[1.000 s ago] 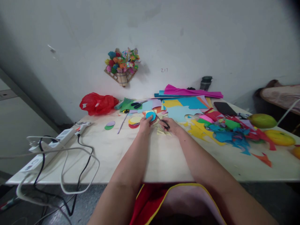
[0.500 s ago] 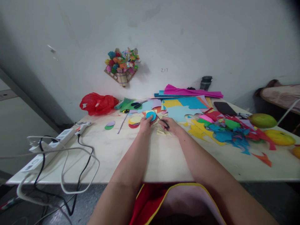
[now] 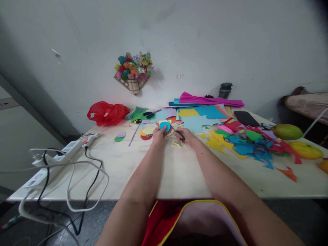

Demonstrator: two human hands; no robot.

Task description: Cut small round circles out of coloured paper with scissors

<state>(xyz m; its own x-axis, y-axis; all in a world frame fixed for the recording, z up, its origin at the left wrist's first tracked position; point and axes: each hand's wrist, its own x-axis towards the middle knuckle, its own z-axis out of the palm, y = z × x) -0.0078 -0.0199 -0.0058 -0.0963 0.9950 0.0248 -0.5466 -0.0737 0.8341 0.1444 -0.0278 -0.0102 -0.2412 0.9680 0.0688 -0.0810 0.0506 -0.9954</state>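
Now pinching a round blue paper disc point(image 3: 166, 126) against pale-yellow paper point(image 3: 161, 122) with left hand point(image 3: 159, 134), gripping black-handled scissors point(image 3: 181, 135) with right hand point(image 3: 186, 137); apparently yet to finish trimming, with yellow paper cutouts point(image 3: 148, 131) done at nine o'clock.

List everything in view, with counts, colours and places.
Table: one, pale, centre
Disc: one, blue, in left hand
Scissors: one, dark, in right hand
Spare scissors: one, dark, back
Loose discs: several, mixed, left
Strip: one, lilac, left
Sheets: several, mixed, back
Paper length: one, magenta, back
Scraps: many, mixed, middle and right
Small item: one, yellow-black, left
Bag: one, red, back left
Device: one, black, back right
Fruits: three, green to orange, right
Container: one, dark, back right
Flower arrangement: one, multicoloured, wall
Power strip: one, white, left
Cables: several, black and white, left
Padded item: one, pale, right
Garment: one, red, front
Arms, hands: two each, bare, centre
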